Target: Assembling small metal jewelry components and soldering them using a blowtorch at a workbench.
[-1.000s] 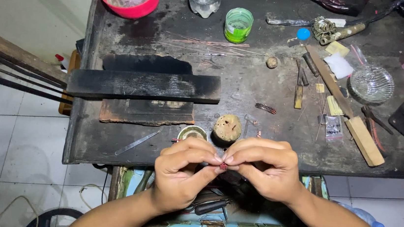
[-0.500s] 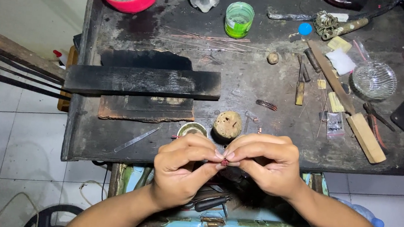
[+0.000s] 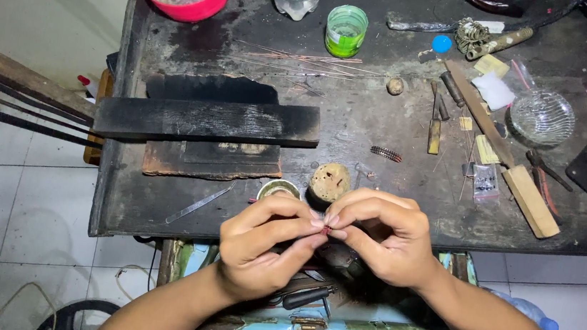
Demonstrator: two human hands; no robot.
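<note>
Reddish small piece (image 3: 327, 230) sits pinched between the fingertips of the left hand (image 3: 262, 244) and right hand (image 3: 381, 236), both closed on it just off the desk (image 3: 377, 194) edge, exactly as 1 second ago, so the fiddling continues unmoved.
</note>
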